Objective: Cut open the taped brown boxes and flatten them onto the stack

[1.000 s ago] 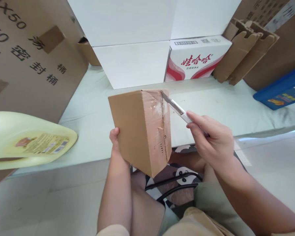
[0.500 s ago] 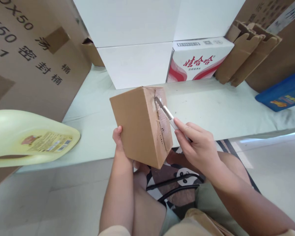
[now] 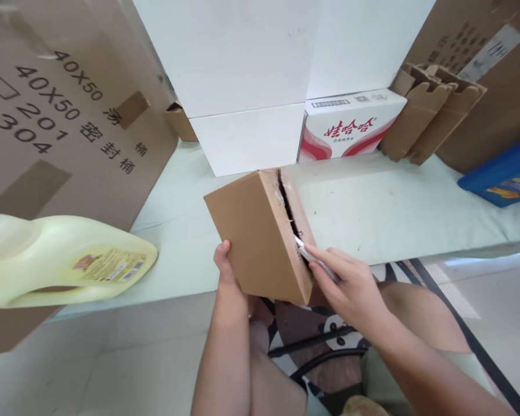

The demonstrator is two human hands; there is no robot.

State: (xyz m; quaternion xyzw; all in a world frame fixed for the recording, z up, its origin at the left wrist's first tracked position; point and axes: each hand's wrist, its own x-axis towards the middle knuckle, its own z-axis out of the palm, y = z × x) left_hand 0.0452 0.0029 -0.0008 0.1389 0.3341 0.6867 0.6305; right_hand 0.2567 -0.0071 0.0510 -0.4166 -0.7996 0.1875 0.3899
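Observation:
A small brown cardboard box is held tilted in front of me, its taped side turned to the right. My left hand is closed on the box's left edge, thumb on the face and the other fingers hidden behind it. In my right hand is a utility knife with a white handle, gripped between thumb and fingers. Its blade is sunk in the seam of the taped side, out of sight. A dark gap runs along the seam above the knife.
Behind the box stand stacked white cartons and a red-and-white carton. Folded cardboard leans beside them. A yellow jug lies at left before a large carton. At right is a blue container on the cloth-covered surface.
My right hand has drawn the knife down the seam toward me, and the blade has gone into the box. The seam has parted into a dark gap. The view has shifted slightly.

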